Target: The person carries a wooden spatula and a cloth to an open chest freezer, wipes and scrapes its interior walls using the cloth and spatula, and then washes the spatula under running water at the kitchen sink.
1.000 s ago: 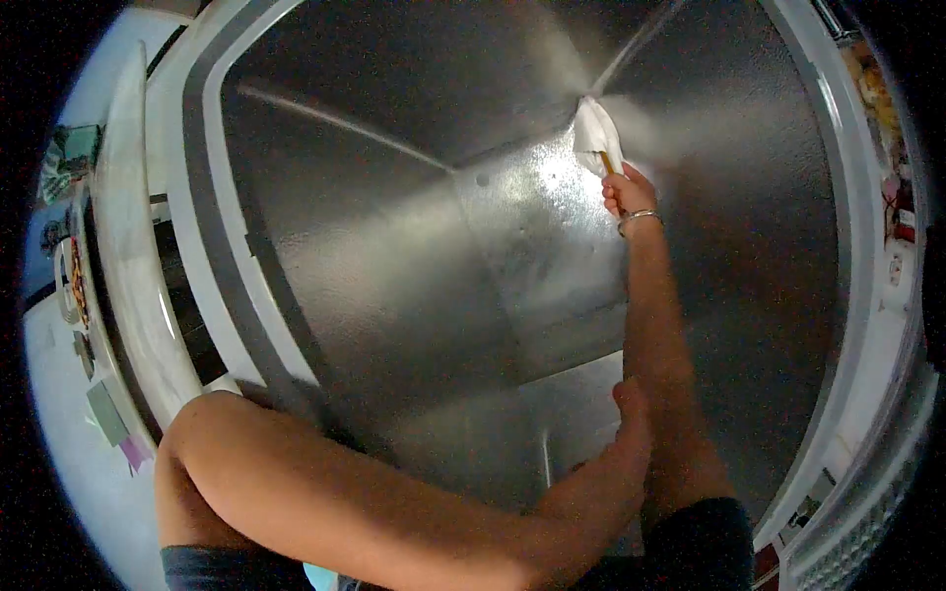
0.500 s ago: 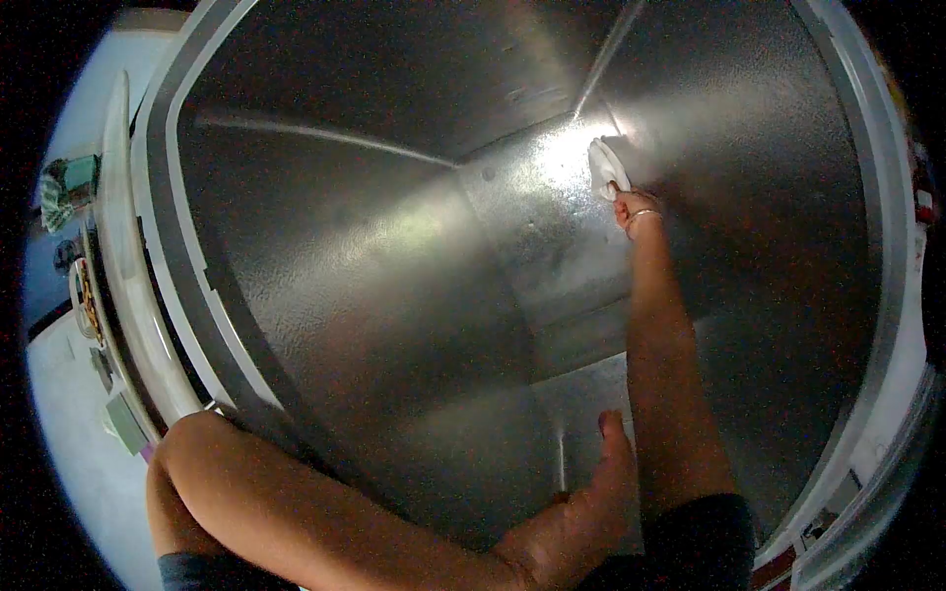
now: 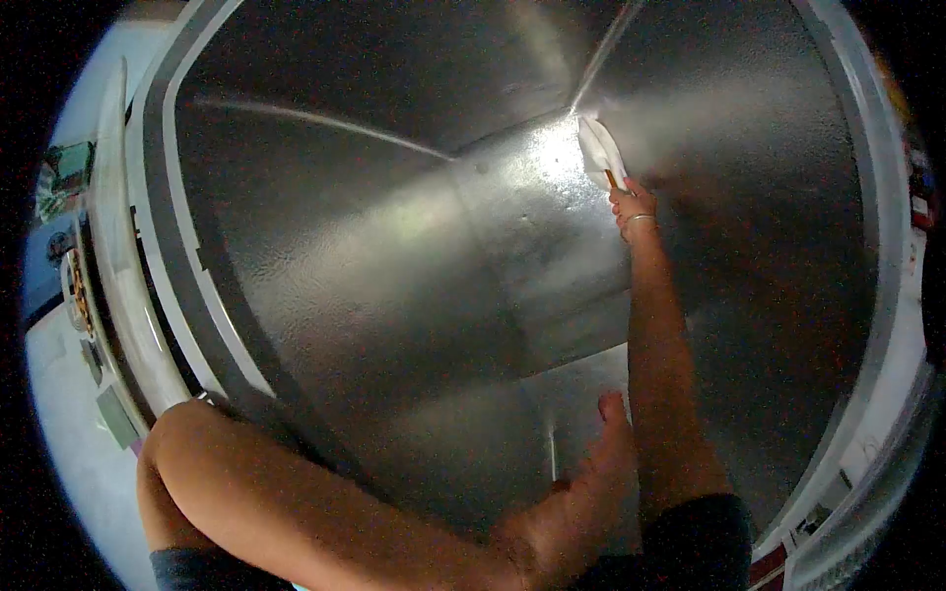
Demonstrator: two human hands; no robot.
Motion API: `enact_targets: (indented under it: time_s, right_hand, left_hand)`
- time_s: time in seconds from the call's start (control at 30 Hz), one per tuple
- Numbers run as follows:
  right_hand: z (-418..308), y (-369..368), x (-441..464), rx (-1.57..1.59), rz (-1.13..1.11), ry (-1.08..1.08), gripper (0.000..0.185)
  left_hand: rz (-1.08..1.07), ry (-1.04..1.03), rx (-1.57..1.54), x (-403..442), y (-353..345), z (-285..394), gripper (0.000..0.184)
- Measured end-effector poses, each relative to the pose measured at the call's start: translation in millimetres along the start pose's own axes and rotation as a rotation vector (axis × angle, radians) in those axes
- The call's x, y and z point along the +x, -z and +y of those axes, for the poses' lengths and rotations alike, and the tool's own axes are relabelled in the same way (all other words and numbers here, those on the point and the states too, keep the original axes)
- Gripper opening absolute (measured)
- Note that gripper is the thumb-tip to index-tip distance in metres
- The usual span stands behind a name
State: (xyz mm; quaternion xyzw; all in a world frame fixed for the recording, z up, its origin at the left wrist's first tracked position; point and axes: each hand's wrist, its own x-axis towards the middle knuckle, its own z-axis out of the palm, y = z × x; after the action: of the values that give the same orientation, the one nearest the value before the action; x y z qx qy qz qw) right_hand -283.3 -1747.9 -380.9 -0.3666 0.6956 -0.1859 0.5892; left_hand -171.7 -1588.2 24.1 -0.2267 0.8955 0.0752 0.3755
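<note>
My right hand, with a bracelet at its wrist, is closed on a short brown and pale handle. A white cloth or pad at the handle's far end lies against the bright metal surface near an inner corner of a large metal-lined compartment. My left arm is bent across the bottom, and my left hand is beside my right forearm, one digit pointing up. It looks open with nothing visible in it; some fingers are hidden.
A pale rim with a grey seal borders the compartment. At the left stand a long curved white panel, a green item and a green cloth. Small red items are at the right edge.
The view has shifted a little. My right hand and the cloth have moved slightly down, then back up near the corner. My left hand has separated from my right forearm.
</note>
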Motion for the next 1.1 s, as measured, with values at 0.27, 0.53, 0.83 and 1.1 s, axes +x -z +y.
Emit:
enact_targets:
  time_s: [0.27, 0.53, 0.83, 1.1]
  right_hand:
    - [49, -16, 17, 0.024, -0.079, 0.071, 0.059]
    - [67, -10, 44, 0.018, 0.036, -0.203, 0.036]
    - [6, 9, -19, 0.362, 0.091, -0.069, 0.027]
    - [21, 20, 15, -0.214, 0.191, 0.475, 0.038]
  left_hand:
    - [0.028, -0.005, -0.041, -7, -9, -13, 0.053]
    - [0.019, -0.010, -0.061, 4, -9, -27, 0.051]
    - [0.050, -0.021, -0.010, 0, -6, -2, 0.050]
    - [0.069, -0.026, -0.008, 4, -7, 1, 0.049]
